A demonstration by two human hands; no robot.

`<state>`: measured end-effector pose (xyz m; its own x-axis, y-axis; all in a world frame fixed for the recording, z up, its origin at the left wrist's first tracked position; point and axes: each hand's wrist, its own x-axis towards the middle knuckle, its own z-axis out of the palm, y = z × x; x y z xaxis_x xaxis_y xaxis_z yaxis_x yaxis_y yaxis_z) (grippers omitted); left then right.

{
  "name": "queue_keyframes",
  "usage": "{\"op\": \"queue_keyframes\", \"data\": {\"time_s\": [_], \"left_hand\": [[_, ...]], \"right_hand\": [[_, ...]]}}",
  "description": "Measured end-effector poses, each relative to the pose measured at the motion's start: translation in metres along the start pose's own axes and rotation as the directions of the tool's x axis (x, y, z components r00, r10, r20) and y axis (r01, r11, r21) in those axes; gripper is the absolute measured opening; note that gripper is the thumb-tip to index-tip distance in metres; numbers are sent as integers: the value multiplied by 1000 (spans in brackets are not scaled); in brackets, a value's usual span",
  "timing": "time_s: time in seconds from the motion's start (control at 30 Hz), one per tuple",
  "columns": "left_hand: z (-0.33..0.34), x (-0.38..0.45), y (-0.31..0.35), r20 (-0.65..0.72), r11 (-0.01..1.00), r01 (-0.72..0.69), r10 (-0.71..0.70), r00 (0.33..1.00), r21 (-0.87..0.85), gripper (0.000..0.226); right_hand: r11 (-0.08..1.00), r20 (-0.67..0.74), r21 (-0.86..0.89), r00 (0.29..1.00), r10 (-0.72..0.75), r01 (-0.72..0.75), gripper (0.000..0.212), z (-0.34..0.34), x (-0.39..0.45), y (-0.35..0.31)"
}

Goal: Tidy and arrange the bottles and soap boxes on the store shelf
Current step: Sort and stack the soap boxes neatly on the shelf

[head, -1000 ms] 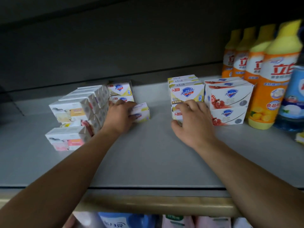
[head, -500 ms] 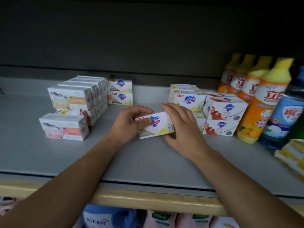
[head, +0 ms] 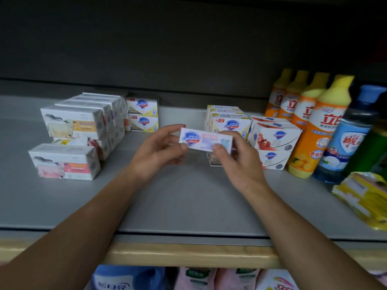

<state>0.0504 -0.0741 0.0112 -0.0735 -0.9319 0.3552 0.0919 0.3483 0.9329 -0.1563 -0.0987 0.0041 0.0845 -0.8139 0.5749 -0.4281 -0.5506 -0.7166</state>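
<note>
A white Safeguard soap box (head: 206, 141) is lifted above the grey shelf (head: 178, 201), held between both hands. My left hand (head: 156, 152) pinches its left end and my right hand (head: 236, 162) grips its right end. Behind it stands a stack of yellow Safeguard boxes (head: 229, 123), and to its right a stack of red-printed Safeguard boxes (head: 274, 141). Two more yellow boxes (head: 143, 114) are stacked at the back left. Orange bottles with yellow caps (head: 314, 126) line the right side.
White wrapped soap packs (head: 83, 122) are piled at the left, with one pink-labelled pack (head: 62, 162) in front. A blue bottle (head: 347, 139) stands right of the orange ones, and a yellow packet (head: 364, 195) lies at the right edge. More products (head: 188, 278) show on the shelf below.
My left hand carried a soap box from the left pile to the middle. My right hand left the yellow stack and took its other end; the box is now lifted and turned.
</note>
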Motion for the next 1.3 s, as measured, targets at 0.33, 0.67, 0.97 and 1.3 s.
{"op": "queue_keyframes", "data": {"time_s": [0.33, 0.67, 0.97, 1.3], "left_hand": [[5, 0, -7, -173, 916, 54, 17, 985, 398, 49], [4, 3, -1, -157, 983, 183, -178, 971, 14, 44], [3, 1, 0, 53, 984, 54, -46, 998, -169, 57], [0, 7, -3, -34, 990, -127, 125, 992, -63, 51]], "right_hand": [[991, 137, -83, 984, 116, -105, 58, -2, 0, 3], [986, 134, 142, 988, 73, -92, 20, -5, 3, -1], [977, 205, 199, 978, 35, -77, 37, -5, 2, -3], [993, 183, -60, 979, -86, 98, 62, -3, 1, -3]]}}
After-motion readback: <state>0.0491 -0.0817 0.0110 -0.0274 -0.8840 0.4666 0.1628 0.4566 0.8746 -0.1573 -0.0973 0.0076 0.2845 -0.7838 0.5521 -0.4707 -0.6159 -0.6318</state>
